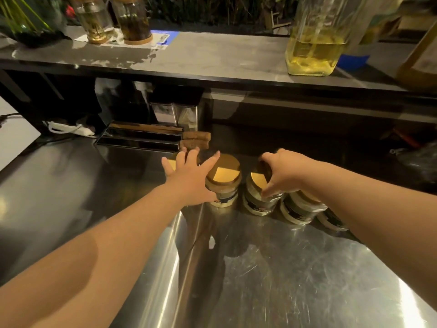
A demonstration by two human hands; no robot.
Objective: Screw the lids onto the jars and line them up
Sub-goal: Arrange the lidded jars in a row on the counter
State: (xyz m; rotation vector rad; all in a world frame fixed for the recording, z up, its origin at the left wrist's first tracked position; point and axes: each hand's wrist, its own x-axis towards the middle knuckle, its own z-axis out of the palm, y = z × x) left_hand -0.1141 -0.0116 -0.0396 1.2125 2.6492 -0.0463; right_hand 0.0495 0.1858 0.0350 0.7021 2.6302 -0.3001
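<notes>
Several small glass jars with gold lids stand in a row on the steel counter (272, 268). My left hand (189, 176) is spread open between two of them: its fingers lie over the leftmost jar (171, 164), and its thumb rests against the gold lid (224, 170) of the second jar (223, 194). My right hand (282, 172) grips the lid (257, 178) of the third jar (259, 202) from above. A fourth jar (300, 209) and a fifth jar (331, 220) sit half hidden under my right forearm.
A black tray (139, 137) with two wooden handles (196, 139) lies just behind the jars. Clear containers (175, 112) stand under the raised shelf (201, 58). On that shelf are a large bottle of yellow liquid (314, 41) and two glass jars (115, 20).
</notes>
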